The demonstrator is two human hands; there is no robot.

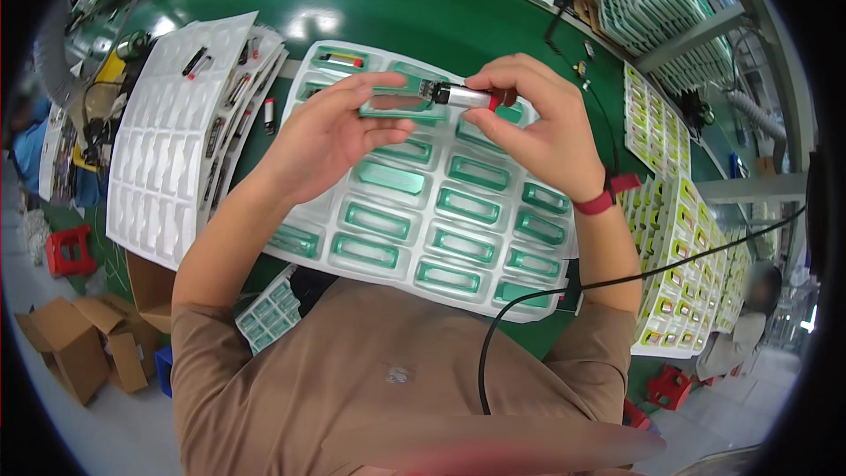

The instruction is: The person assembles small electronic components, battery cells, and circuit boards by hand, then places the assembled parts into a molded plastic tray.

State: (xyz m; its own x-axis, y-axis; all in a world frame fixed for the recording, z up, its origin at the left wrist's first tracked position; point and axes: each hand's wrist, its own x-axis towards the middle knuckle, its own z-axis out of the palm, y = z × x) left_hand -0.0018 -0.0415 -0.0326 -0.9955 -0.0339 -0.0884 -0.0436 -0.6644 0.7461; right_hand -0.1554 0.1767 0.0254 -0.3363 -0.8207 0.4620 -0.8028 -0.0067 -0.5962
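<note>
"Nearest the camera, a black cable (670, 273) crosses your right arm (612, 247). Does it hamper you?"

"It lies well clear of your fingers. Your right hand (542, 104) pinches a silver cylinder (464, 97) by its red end, probably so that the black end stays free."

"And your left hand (333, 130)?"

"It faces that black end, fingers loosely parted. Whether they touch it or grip anything, I cannot tell."

"Why hold the cylinder there?"

"You have it above the far part of the white tray (326, 211), which lies before you on the green surface (388, 18). Likely that keeps the green-lined pockets (392, 178) within reach; one far pocket holds a yellow-and-red cylinder (342, 60)."

"Those stacked pale trays (159, 159) on your left?"

"They carry a few loose dark pieces (194, 60) on top, presumably so you needn't stretch."
</note>
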